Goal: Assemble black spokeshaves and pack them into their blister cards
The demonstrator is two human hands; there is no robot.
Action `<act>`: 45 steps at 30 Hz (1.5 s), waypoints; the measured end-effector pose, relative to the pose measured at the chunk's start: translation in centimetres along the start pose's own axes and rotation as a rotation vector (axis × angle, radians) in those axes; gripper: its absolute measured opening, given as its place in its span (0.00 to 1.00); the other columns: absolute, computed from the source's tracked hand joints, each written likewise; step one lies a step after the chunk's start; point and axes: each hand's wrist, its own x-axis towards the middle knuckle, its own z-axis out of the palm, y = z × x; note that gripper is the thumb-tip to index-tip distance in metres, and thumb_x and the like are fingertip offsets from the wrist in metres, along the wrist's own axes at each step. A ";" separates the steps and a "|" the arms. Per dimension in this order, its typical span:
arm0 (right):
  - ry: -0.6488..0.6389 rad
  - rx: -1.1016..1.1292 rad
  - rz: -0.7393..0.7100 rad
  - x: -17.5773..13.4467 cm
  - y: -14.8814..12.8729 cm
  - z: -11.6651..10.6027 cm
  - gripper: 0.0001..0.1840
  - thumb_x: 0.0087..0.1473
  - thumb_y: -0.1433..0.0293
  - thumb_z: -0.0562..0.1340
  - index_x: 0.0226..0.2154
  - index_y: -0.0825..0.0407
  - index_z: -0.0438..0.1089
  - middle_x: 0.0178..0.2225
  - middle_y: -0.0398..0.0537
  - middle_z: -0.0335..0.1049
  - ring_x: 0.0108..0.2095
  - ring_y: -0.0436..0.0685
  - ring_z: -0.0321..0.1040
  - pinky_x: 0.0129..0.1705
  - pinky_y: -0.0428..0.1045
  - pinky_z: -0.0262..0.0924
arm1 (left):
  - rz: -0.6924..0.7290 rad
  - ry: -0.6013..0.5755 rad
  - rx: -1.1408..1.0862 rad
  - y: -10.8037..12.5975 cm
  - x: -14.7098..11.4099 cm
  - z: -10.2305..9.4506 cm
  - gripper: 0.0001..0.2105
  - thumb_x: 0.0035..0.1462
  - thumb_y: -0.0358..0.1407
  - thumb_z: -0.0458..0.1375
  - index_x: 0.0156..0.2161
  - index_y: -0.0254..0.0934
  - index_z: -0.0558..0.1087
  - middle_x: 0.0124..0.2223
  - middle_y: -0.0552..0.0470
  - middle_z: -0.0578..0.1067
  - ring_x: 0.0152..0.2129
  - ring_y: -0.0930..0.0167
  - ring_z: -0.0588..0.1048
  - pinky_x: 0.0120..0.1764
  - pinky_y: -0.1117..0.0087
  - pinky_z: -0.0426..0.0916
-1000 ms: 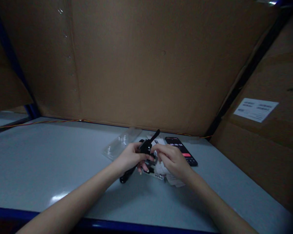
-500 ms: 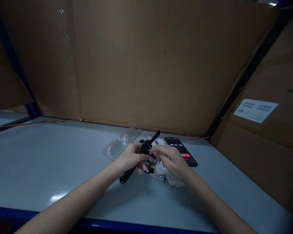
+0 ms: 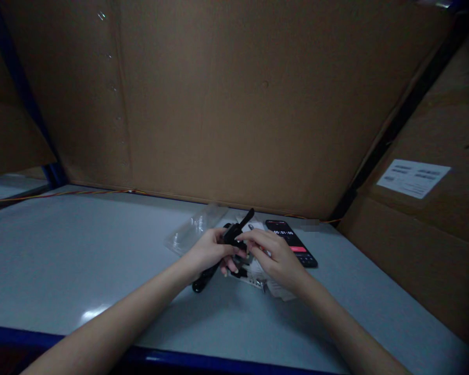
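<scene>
Dim light throughout. Both forearms reached in from the near edge and met over the middle of the grey table (image 3: 82, 250).

Left hand (image 3: 207, 252): fingers curled shut around the middle of a black strap-like object (image 3: 234, 234). One end of it stuck up and away toward the cardboard wall (image 3: 234, 104), past the fingertips; the other end hung down below the hand, its rounded tip touching or nearly touching the table top. The object was tilted, lower left to upper right.

Right hand (image 3: 275, 255): thumb and forefinger pinched on the same black object at its middle, just beside the left hand's fingertips. Remaining fingers loosely bent. What exactly the fingertips gripped was too small and dark to tell; a small metal-looking part seemed to sit there.

Under and just behind the hands lay white paper and packaging (image 3: 269, 281), crumpled, partly hidden by the right hand. A clear plastic blister tray (image 3: 191, 232) lay flat on the table just left of the hands, near the wall. A phone (image 3: 291, 242) lay face up just right of the right hand, screen lit with digits and a red band.

Cardboard boxes closed off the back and right side; a white label (image 3: 413, 178) was stuck on the right-hand box. A thin orange wire (image 3: 62, 195) ran along the table's far edge. Blue rim (image 3: 180, 359) along the near edge.
</scene>
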 end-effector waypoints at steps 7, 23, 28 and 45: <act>-0.016 -0.024 0.011 0.2 -0.3 0.1 0.07 0.49 0.76 0.53 0.29 0.51 0.64 0.27 0.43 0.62 0.28 0.52 0.58 0.29 0.46 0.49 | -0.004 -0.017 0.002 0.0 0.0 0.1 0.12 0.42 0.29 0.61 0.34 0.32 0.65 0.19 0.58 0.70 0.12 0.77 0.69 0.12 0.81 0.60; 0.005 -0.043 0.012 0.1 -0.1 0.5 0.07 0.52 0.73 0.55 0.36 0.51 0.65 0.33 0.46 0.64 0.34 0.54 0.61 0.35 0.48 0.54 | 0.026 -0.031 0.005 -0.7 0.3 -0.2 0.11 0.44 0.27 0.58 0.36 0.31 0.65 0.21 0.55 0.72 0.12 0.77 0.70 0.12 0.80 0.61; -0.034 -0.154 -0.042 0.0 0.3 0.7 0.09 0.50 0.77 0.55 0.32 0.50 0.66 0.32 0.45 0.63 0.32 0.53 0.60 0.34 0.48 0.52 | -0.040 -0.023 0.045 -0.5 0.2 0.3 0.09 0.45 0.26 0.56 0.35 0.30 0.65 0.22 0.54 0.72 0.11 0.78 0.69 0.12 0.81 0.61; -0.044 -0.314 -0.181 -0.1 0.7 1.2 0.13 0.52 0.79 0.51 0.35 0.52 0.67 0.35 0.50 0.69 0.37 0.57 0.63 0.38 0.51 0.53 | -0.103 -0.050 -0.014 -1.2 0.5 -0.3 0.07 0.43 0.24 0.55 0.31 0.28 0.68 0.30 0.46 0.76 0.13 0.79 0.70 0.14 0.79 0.60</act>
